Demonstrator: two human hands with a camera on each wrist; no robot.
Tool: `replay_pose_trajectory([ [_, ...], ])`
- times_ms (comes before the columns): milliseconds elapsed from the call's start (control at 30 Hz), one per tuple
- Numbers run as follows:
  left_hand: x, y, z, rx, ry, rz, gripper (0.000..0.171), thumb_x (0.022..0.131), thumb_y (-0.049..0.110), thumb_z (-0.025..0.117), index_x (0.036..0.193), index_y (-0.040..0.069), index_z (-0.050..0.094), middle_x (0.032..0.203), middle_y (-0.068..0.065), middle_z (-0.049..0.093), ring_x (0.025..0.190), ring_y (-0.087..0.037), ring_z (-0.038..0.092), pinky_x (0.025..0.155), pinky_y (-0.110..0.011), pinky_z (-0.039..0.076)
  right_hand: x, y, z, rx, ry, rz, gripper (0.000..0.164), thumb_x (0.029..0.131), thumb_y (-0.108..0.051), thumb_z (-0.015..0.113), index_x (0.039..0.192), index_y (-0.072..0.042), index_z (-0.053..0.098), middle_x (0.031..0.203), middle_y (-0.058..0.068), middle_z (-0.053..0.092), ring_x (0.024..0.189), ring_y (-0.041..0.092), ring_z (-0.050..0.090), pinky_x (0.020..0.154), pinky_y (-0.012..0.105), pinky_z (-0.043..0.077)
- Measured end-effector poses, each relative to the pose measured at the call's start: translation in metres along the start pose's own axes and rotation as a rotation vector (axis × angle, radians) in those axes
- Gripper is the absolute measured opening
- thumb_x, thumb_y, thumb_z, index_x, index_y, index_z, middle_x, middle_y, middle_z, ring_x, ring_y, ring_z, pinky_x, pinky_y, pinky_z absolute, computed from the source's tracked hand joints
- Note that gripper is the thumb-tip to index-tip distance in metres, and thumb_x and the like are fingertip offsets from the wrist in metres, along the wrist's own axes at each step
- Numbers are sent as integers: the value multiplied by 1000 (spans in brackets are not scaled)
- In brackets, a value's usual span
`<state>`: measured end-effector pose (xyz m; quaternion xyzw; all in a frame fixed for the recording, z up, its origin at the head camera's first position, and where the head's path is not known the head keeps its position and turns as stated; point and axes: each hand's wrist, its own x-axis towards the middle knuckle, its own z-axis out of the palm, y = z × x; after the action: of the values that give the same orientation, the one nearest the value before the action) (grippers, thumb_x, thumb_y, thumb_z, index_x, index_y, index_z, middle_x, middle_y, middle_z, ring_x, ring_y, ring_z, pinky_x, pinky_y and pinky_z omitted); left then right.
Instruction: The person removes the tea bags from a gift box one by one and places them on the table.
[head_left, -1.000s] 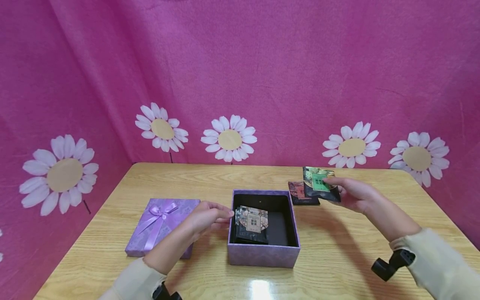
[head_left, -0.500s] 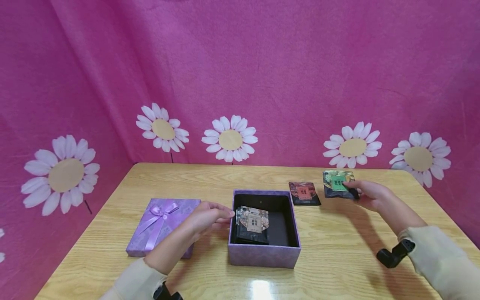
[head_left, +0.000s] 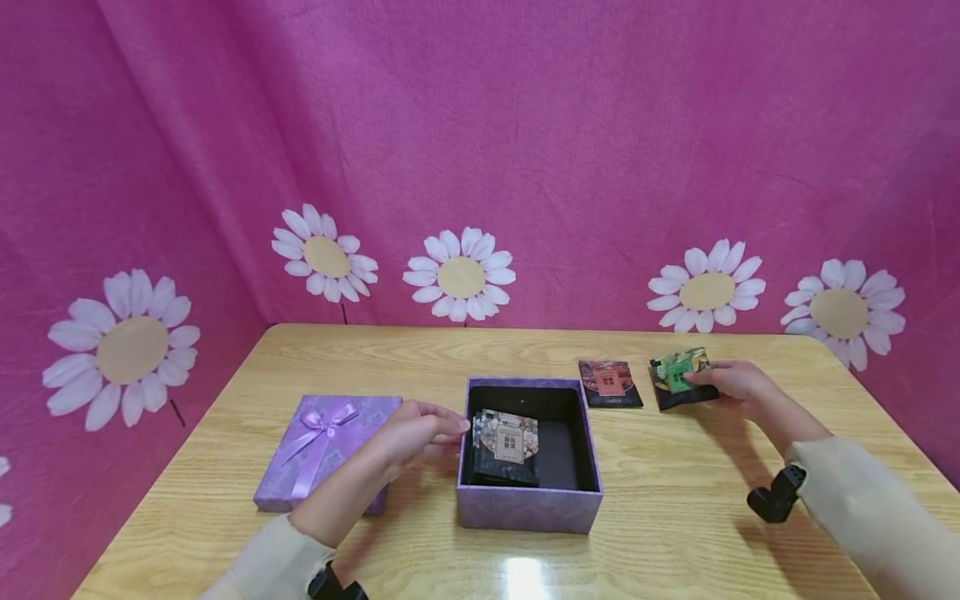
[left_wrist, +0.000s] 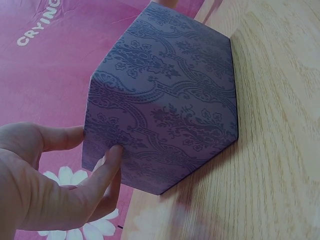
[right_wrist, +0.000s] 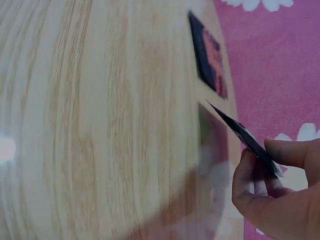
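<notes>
My right hand pinches a black tea sachet with a green label by its edge, at the back right of the table. In the right wrist view this sachet is tilted just above the tabletop, thumb on one face and fingers on the other. My left hand holds the left wall of an open purple gift box at its rim. The left wrist view shows fingertips against the box's patterned outer wall. Several sachets with a beige label lie stacked in the box's left half.
A red-labelled sachet lies flat behind the box, left of the green one. The purple lid with a ribbon bow rests on the wooden table at left. A pink flowered cloth hangs behind.
My right hand has carried the green-labelled sachet right, away from above the red one, and lowered it toward the table. My left hand has stayed at the box.
</notes>
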<state>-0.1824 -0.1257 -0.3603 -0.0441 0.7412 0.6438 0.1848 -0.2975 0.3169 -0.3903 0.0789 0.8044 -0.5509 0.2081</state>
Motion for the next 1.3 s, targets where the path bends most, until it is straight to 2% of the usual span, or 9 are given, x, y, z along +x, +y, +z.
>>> replay_pose_trajectory([
  [67, 0, 0, 0, 3, 5, -5, 27, 87, 5, 62, 107, -13, 61, 110, -25, 68, 87, -14, 68, 87, -31, 59, 0, 0, 2, -133, 75, -25, 43, 93, -19, 60, 120, 12, 51, 80, -6, 60, 74, 4, 58, 68, 23, 55],
  [133, 1, -1, 0, 3, 6, -5, 27, 88, 5, 62, 107, -13, 61, 110, -26, 67, 88, -14, 68, 87, -32, 59, 0, 1, 5, -274, 162, -53, 58, 90, -20, 63, 129, 18, 42, 91, 12, 63, 85, 17, 60, 74, 30, 55],
  [233, 1, 0, 0, 5, -1, 2, 28, 88, 6, 62, 108, -14, 61, 111, -26, 67, 88, -14, 68, 88, -32, 59, 1, 1, 9, -453, 290, -67, 63, 86, -23, 67, 128, 18, 44, 117, 35, 52, 105, 39, 52, 86, 42, 53],
  [333, 0, 0, 0, 7, 6, 2, 28, 88, 6, 62, 108, -13, 61, 109, -25, 68, 88, -14, 68, 86, -31, 59, 3, 1, 12, -526, 369, -53, 63, 83, -26, 70, 126, 15, 49, 127, 37, 48, 113, 47, 46, 93, 50, 48],
  [433, 0, 1, 1, 5, 10, -1, 28, 88, 6, 62, 108, -13, 62, 107, -24, 69, 86, -13, 68, 84, -30, 60, 5, 1, 14, -572, 414, -51, 57, 81, -28, 72, 118, 13, 57, 119, 34, 55, 105, 44, 50, 85, 46, 49],
  [633, -1, 2, 0, -3, -1, -5, 28, 88, 5, 62, 108, -14, 61, 107, -24, 69, 86, -13, 68, 86, -32, 60, 4, 5, 17, -680, 451, -87, 46, 81, -29, 71, 104, 11, 66, 107, 30, 64, 93, 41, 56, 69, 36, 47],
  [833, -2, 1, 0, -10, -1, 3, 28, 88, 4, 61, 108, -15, 60, 106, -24, 69, 86, -13, 68, 89, -35, 59, 2, 5, 20, -754, 450, -124, 43, 82, -31, 68, 96, 9, 68, 102, 29, 66, 89, 41, 60, 63, 32, 47],
  [1133, -1, 0, 0, 3, -8, 8, 29, 88, 5, 61, 109, -15, 60, 110, -27, 67, 89, -16, 69, 90, -35, 58, -1, 3, 18, -746, 431, -104, 42, 84, -32, 66, 92, 9, 69, 98, 28, 67, 83, 35, 60, 60, 29, 46],
  [1300, 0, 0, 0, 15, 5, 0, 29, 87, 6, 62, 109, -14, 61, 112, -28, 67, 91, -17, 69, 89, -35, 59, -3, -3, 16, -733, 409, -98, 50, 87, -34, 64, 106, 13, 63, 111, 31, 63, 96, 42, 58, 74, 41, 52],
])
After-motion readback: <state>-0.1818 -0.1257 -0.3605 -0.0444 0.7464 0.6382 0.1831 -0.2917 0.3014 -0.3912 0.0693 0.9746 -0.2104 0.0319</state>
